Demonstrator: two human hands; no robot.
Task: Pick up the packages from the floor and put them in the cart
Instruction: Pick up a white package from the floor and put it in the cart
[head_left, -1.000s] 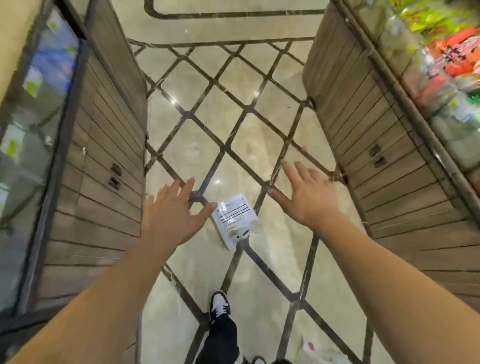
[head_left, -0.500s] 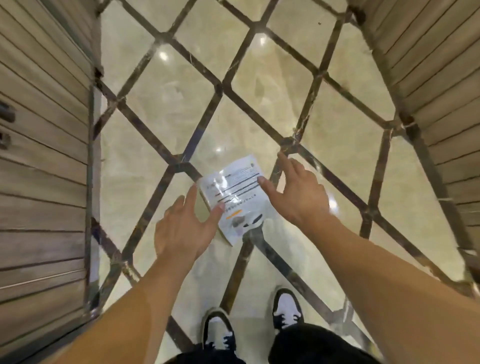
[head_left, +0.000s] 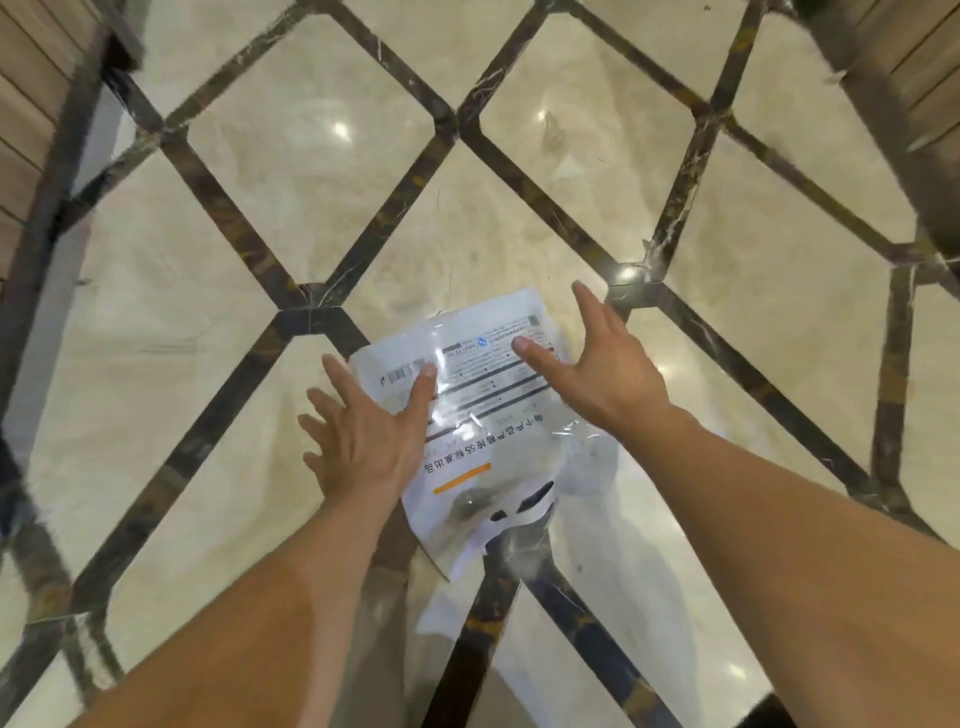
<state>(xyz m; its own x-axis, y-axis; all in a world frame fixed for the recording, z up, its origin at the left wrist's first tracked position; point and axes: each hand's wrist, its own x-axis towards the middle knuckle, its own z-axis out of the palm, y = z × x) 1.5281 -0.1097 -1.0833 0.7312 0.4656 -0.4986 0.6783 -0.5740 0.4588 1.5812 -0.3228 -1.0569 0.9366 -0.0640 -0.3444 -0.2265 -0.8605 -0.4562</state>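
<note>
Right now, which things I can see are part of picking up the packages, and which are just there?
Part of the job:
package, flat on the floor
left hand, open, at its left edge
right hand, open, at its right edge

Just there:
tiled floor
wooden panels at the sides

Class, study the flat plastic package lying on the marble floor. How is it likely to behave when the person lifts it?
The package looks like a thin, glossy, crinkled bag, so it will probably flop and sag unless supported. It lies flat and slim, suggesting it is light. The polished floor and slick film may let it slide before the left hand and right hand grip.
</note>
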